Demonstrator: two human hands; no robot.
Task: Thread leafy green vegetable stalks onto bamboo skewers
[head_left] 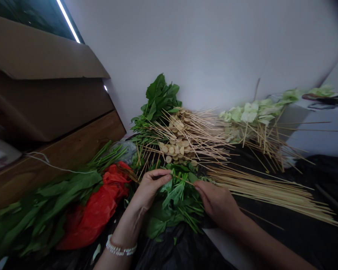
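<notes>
From my distant seat I cannot see the rear of the thin wooden skewer [188, 181], covered by the right hand [215, 198] gripping it; the left hand [153, 183] pinches the green leaves [180, 183] at its other end, between both hands. Room is narrow: round pale slices [176, 148] on sticks lie ahead, a crinkled red plastic bag [97, 210] left, straight bare sticks [278, 191] right, with wrinkled black plastic [183, 247] nearer me.

2 hands [152, 184] [216, 202], 1 red bag [98, 210], 1 cardbd. box [59, 108], 50+ skewers [278, 195]
</notes>
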